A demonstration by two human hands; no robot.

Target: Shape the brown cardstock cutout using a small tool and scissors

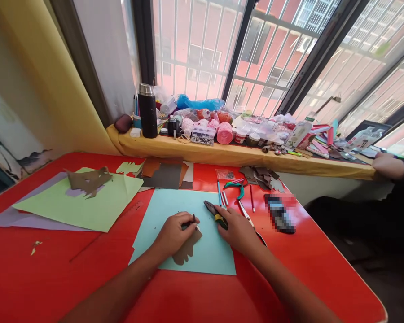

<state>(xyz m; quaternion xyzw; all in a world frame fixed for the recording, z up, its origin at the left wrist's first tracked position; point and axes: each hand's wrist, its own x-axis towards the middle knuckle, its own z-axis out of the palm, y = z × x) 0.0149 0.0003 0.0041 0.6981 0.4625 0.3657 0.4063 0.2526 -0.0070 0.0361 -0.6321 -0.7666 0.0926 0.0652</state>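
Observation:
Near the middle of a light blue sheet (202,262), my left hand (175,233) has its fingers closed round a small dark thing that I cannot make out. Just under that hand lies a brown paper cutout (188,250) with a wavy lower edge. My right hand (235,229) is wrapped round the yellow and black handles of the pliers (211,209), at the right edge of the blue sheet. The jaws of the pliers point up and to the left, apart from the cutout.
Right of the sheet lie scissors (245,213), green-handled pliers (240,192), pens and a phone (280,214). Green paper (111,202) is at the left. A bottle (147,111) and craft supplies crowd the windowsill. Another person's hand (388,166) rests at the far right.

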